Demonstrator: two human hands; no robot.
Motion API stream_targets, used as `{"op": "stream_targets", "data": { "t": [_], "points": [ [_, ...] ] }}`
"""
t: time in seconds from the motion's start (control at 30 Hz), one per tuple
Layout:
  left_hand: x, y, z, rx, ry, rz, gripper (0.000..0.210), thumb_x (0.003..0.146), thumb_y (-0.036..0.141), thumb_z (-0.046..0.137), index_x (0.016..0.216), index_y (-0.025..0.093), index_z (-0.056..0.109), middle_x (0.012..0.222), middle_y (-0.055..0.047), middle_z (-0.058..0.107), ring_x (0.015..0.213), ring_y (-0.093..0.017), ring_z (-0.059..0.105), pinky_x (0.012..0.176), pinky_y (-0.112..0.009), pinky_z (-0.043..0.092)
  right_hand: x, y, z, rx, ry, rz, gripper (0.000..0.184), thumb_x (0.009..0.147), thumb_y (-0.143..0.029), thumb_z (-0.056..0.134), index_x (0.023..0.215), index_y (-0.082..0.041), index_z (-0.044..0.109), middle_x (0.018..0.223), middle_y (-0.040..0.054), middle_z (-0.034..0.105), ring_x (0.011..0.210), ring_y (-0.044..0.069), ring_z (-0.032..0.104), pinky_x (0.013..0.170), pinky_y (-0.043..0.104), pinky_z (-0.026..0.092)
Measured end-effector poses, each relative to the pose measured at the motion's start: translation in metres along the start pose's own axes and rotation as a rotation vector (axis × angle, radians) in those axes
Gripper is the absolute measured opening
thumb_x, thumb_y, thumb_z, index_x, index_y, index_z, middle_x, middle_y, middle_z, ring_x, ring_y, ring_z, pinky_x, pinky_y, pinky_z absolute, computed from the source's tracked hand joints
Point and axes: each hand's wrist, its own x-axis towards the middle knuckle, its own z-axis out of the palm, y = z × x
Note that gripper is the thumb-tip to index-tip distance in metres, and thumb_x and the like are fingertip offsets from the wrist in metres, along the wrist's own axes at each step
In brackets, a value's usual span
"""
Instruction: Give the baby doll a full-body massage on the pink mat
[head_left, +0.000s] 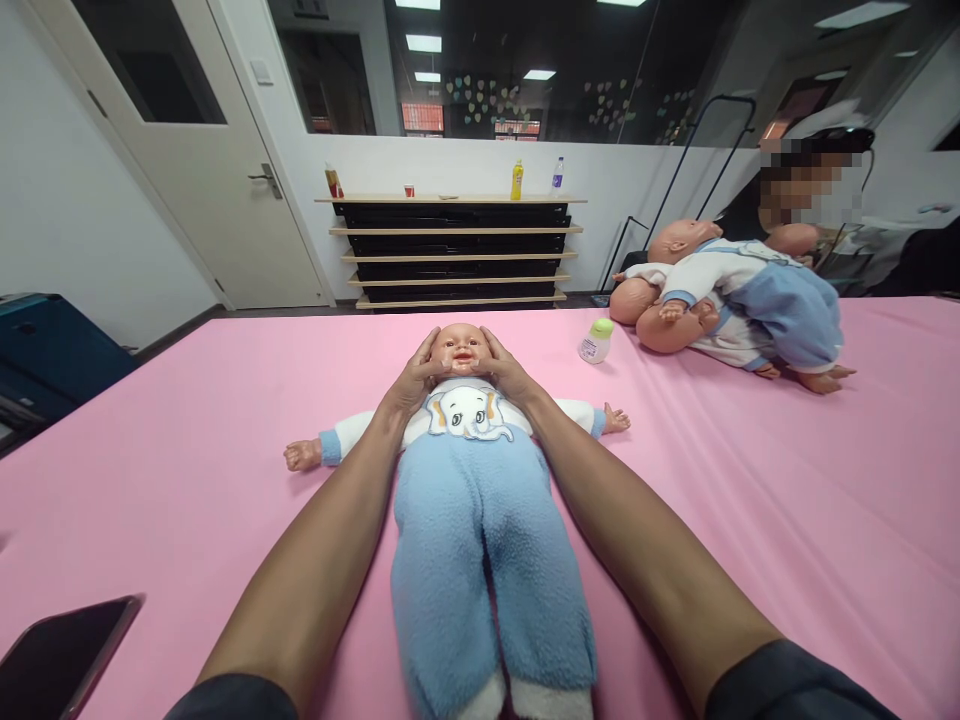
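A baby doll [472, 500] lies on its back on a pink-covered table [225, 400], feet toward me and arms spread sideways. It wears a white top with an elephant face and fluffy blue trousers. My left hand [417, 378] cups one side of the doll's head [460, 345], thumb against its cheek. On the opposite side, my right hand [506, 372] holds the head the same way, thumb near the mouth. The fingers of both hands curve around toward the ears and are partly hidden. Beyond my right hand stands a small bottle with a green cap [597, 342].
Several more dolls [750, 290] are heaped at the right rear, with a person [810, 180] behind them. A phone [64, 655] lies at the near left corner. Past the table are a stack of boards [457, 230] with bottles on top, and a door [180, 160].
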Motion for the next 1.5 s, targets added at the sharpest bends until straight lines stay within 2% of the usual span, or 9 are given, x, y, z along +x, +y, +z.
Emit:
{"op": "stream_targets", "data": {
  "t": [0.2, 0.37, 0.53, 0.77, 1.07, 1.23, 1.37, 1.5],
  "points": [
    [0.0, -0.001, 0.001, 0.066, 0.027, 0.014, 0.112, 0.06, 0.014, 0.083, 0.151, 0.032, 0.02, 0.15, -0.01, 0.035, 0.127, -0.033, 0.048, 0.105, -0.043, 0.044, -0.004, -0.005, 0.0, -0.131, 0.012, -0.051, 0.107, 0.064, -0.028, 0.082, 0.151, -0.029, 0.02, 0.15, 0.0019, 0.035, 0.134, 0.026, 0.041, 0.113, 0.042, 0.036],
    [0.0, -0.002, 0.0, 0.047, 0.017, 0.0, 0.108, 0.063, 0.015, 0.08, 0.151, 0.034, 0.021, 0.151, -0.008, 0.034, 0.128, -0.031, 0.048, 0.106, -0.043, 0.043, -0.002, -0.002, 0.0, -0.089, 0.022, -0.029, 0.104, 0.066, -0.027, 0.08, 0.151, -0.03, 0.02, 0.15, 0.0008, 0.035, 0.133, 0.026, 0.043, 0.111, 0.043, 0.039],
    [0.001, -0.001, -0.001, 0.001, -0.01, 0.007, 0.099, 0.068, 0.017, 0.075, 0.151, 0.028, 0.022, 0.145, -0.012, 0.042, 0.125, -0.03, 0.051, 0.106, -0.042, 0.043, 0.001, 0.002, -0.001, 0.006, 0.003, -0.004, 0.099, 0.071, -0.027, 0.075, 0.151, -0.03, 0.016, 0.146, 0.003, 0.041, 0.127, 0.026, 0.05, 0.109, 0.045, 0.04],
    [0.001, -0.003, 0.001, 0.078, 0.022, 0.023, 0.112, 0.059, 0.017, 0.084, 0.151, 0.032, 0.022, 0.151, -0.01, 0.033, 0.129, -0.033, 0.047, 0.105, -0.043, 0.043, -0.004, -0.007, 0.004, -0.103, 0.04, -0.033, 0.108, 0.062, -0.027, 0.083, 0.151, -0.029, 0.021, 0.15, 0.0019, 0.035, 0.134, 0.026, 0.041, 0.112, 0.042, 0.036],
    [0.001, 0.0, -0.002, -0.003, -0.01, 0.003, 0.1, 0.069, 0.02, 0.076, 0.152, 0.028, 0.021, 0.146, -0.012, 0.042, 0.126, -0.031, 0.05, 0.107, -0.043, 0.042, -0.003, -0.005, 0.004, -0.009, 0.023, 0.001, 0.103, 0.068, -0.029, 0.078, 0.152, -0.028, 0.018, 0.146, 0.0035, 0.041, 0.129, 0.028, 0.047, 0.111, 0.045, 0.038],
    [0.002, -0.003, 0.0, 0.068, 0.029, 0.019, 0.112, 0.06, 0.016, 0.083, 0.151, 0.032, 0.021, 0.152, -0.009, 0.031, 0.13, -0.032, 0.046, 0.107, -0.043, 0.042, -0.005, -0.008, 0.004, -0.128, 0.046, -0.044, 0.11, 0.061, -0.028, 0.083, 0.151, -0.028, 0.02, 0.152, 0.0018, 0.032, 0.136, 0.026, 0.038, 0.114, 0.041, 0.034],
    [-0.001, -0.003, 0.0, 0.042, 0.012, -0.008, 0.108, 0.064, 0.018, 0.08, 0.151, 0.034, 0.018, 0.151, -0.009, 0.035, 0.127, -0.031, 0.049, 0.106, -0.044, 0.042, -0.005, -0.007, 0.004, -0.073, 0.03, -0.007, 0.106, 0.065, -0.027, 0.08, 0.151, -0.029, 0.019, 0.149, 0.0019, 0.037, 0.131, 0.025, 0.045, 0.111, 0.042, 0.038],
    [-0.001, -0.001, -0.001, 0.008, -0.013, 0.007, 0.102, 0.067, 0.016, 0.075, 0.152, 0.028, 0.02, 0.146, -0.011, 0.041, 0.126, -0.03, 0.05, 0.107, -0.042, 0.041, -0.003, -0.003, 0.003, 0.01, 0.024, 0.012, 0.101, 0.069, -0.026, 0.074, 0.151, -0.029, 0.017, 0.144, 0.002, 0.044, 0.124, 0.025, 0.052, 0.109, 0.044, 0.041]
  ]
}}
